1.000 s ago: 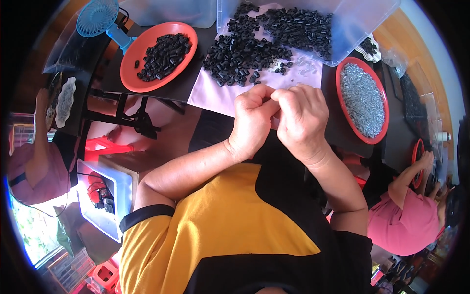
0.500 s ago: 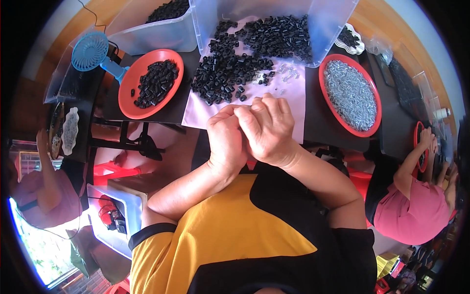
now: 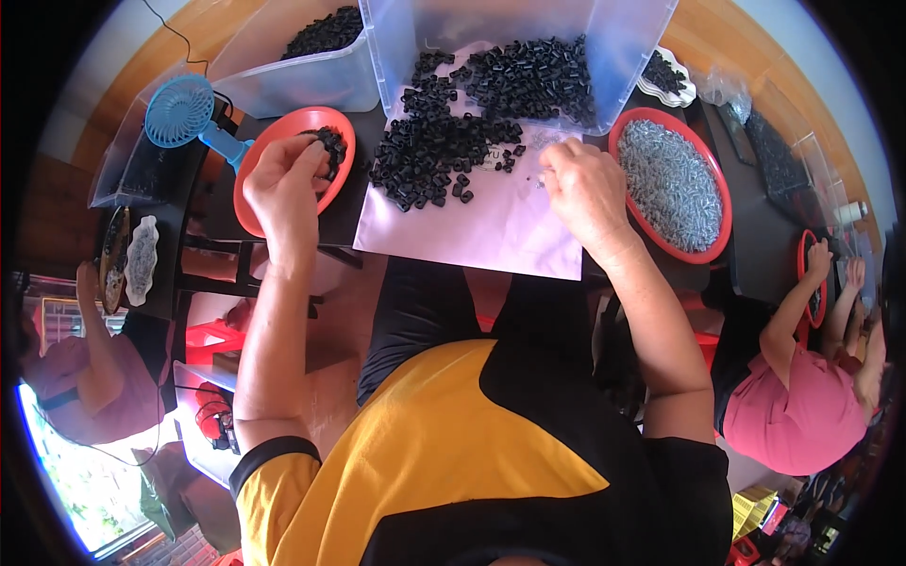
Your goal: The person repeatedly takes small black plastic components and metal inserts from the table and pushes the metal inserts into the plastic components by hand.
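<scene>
My left hand point(image 3: 286, 191) is over the red oval bowl point(image 3: 243, 203) on the left, fingers curled together near the small black plastic parts point(image 3: 330, 151) in it; whatever they hold is hidden. At the right side of the pink sheet point(image 3: 453, 236), my right hand point(image 3: 587, 189) pinches with thumb and fingertips, just where a few tiny clear pieces lie; anything in the pinch is too small to name. Between the hands a heap of black parts point(image 3: 425, 156) spreads over the sheet, spilling out of a tipped clear bin point(image 3: 634, 66).
A red bowl point(image 3: 722, 203) of clear little tubes stands at the right. Behind are a second clear bin point(image 3: 311, 85) and a scalloped white dish point(image 3: 687, 92). A blue fan point(image 3: 179, 110) stands at the left. Co-workers in pink point(image 3: 797, 410) sit on both sides.
My hands were pressed together at the front of the sheet. They have parted: the left went to the left-hand red bowl, the right to the sheet's right side.
</scene>
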The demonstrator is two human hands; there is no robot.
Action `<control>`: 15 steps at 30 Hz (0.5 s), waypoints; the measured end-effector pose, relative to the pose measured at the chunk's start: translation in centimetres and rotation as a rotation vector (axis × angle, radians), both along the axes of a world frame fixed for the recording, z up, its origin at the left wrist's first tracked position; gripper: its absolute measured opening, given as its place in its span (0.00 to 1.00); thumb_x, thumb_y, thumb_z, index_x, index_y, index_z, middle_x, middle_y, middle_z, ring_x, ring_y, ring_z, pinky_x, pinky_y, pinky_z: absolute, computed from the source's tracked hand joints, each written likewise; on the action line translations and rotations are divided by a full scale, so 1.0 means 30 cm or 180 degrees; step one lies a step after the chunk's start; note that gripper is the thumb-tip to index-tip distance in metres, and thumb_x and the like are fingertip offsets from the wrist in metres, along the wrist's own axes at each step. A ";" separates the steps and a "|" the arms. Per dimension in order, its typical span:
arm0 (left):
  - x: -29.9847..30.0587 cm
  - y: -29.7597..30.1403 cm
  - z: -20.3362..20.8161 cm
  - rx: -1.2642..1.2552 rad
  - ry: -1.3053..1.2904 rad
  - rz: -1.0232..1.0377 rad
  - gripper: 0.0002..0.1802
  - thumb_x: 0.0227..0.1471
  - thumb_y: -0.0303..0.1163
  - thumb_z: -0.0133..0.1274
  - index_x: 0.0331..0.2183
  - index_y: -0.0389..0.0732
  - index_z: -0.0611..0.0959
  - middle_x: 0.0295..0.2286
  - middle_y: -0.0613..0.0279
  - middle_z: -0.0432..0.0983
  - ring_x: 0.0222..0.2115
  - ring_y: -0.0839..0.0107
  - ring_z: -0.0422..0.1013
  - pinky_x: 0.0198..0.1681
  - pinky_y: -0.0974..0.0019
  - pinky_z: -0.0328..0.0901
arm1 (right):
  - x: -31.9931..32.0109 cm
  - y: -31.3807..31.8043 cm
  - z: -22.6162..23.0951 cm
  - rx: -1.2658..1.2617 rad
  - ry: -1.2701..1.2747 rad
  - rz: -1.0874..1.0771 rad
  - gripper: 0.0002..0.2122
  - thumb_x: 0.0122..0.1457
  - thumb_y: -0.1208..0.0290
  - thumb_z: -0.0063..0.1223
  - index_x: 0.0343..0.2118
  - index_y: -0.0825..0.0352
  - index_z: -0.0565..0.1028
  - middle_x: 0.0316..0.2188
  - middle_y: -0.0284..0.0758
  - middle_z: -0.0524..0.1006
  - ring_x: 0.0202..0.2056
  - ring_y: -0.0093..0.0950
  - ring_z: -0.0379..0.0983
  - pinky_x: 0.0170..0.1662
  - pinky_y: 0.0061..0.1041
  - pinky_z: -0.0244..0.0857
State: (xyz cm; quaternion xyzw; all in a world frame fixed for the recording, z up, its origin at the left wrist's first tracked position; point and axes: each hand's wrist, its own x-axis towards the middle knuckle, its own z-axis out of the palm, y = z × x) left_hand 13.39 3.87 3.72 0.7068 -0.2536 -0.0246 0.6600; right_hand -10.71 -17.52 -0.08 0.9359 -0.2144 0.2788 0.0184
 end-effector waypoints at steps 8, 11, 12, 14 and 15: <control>-0.244 -0.085 -0.075 0.0293 -0.1499 -0.0847 0.08 0.44 0.18 0.62 0.31 0.36 0.83 0.28 0.57 0.76 0.28 0.64 0.73 0.30 0.65 0.69 | -0.028 0.022 -0.025 -0.0456 0.0269 0.0257 0.03 0.51 0.76 0.52 0.28 0.66 0.76 0.34 0.36 0.73 0.37 0.36 0.72 0.40 0.37 0.61; -0.370 -0.142 -0.123 0.0291 -0.1357 -0.1365 0.06 0.43 0.19 0.61 0.28 0.36 0.82 0.25 0.56 0.74 0.27 0.57 0.72 0.31 0.58 0.68 | -0.040 0.040 -0.012 -0.0325 0.0438 0.0274 0.05 0.53 0.77 0.53 0.33 0.65 0.76 0.36 0.36 0.73 0.41 0.36 0.71 0.42 0.35 0.60; -0.393 -0.160 -0.141 0.0309 -0.1391 -0.1457 0.06 0.45 0.19 0.61 0.30 0.35 0.82 0.25 0.58 0.74 0.26 0.63 0.72 0.28 0.63 0.67 | -0.044 0.041 -0.014 -0.0317 0.0435 0.0269 0.05 0.53 0.77 0.53 0.33 0.65 0.76 0.36 0.36 0.73 0.41 0.36 0.71 0.42 0.35 0.60; -0.421 -0.189 -0.162 0.0339 -0.1430 -0.1557 0.06 0.47 0.19 0.61 0.31 0.35 0.83 0.25 0.60 0.73 0.25 0.69 0.71 0.26 0.68 0.65 | -0.052 0.042 -0.019 -0.0261 0.0383 0.0282 0.06 0.52 0.77 0.53 0.34 0.65 0.75 0.35 0.35 0.72 0.41 0.36 0.70 0.43 0.35 0.58; -0.432 -0.207 -0.162 0.0414 -0.1614 -0.1486 0.06 0.46 0.19 0.61 0.31 0.35 0.83 0.25 0.58 0.74 0.26 0.66 0.72 0.27 0.66 0.66 | -0.058 0.037 -0.026 -0.0245 0.0375 0.0268 0.06 0.52 0.77 0.53 0.34 0.65 0.75 0.35 0.35 0.72 0.41 0.36 0.70 0.43 0.35 0.58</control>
